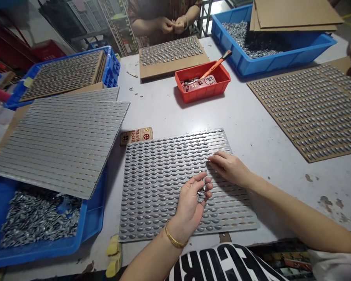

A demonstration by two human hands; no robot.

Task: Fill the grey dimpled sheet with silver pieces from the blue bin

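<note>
A grey slotted board [160,187] lies flat in front of me, its rows of slots filled with small silvery metal pieces. My left hand [190,205], with a gold bangle on the wrist, is cupped above the board and holds a small bunch of these metal pieces [202,191] against the palm and fingers. My right hand [228,168] rests to the right of it, with the fingertips on the upper right part of the board. The fingers hide a few slots, and I cannot see anything held in them.
A blue bin [41,234] of loose metal pieces stands at lower left under a tilted slotted board [58,148]. A red tray [203,82] holds an orange-handled tool. Filled boards and another blue bin [269,54] lie beyond. A co-worker's hands [172,25] work across the table.
</note>
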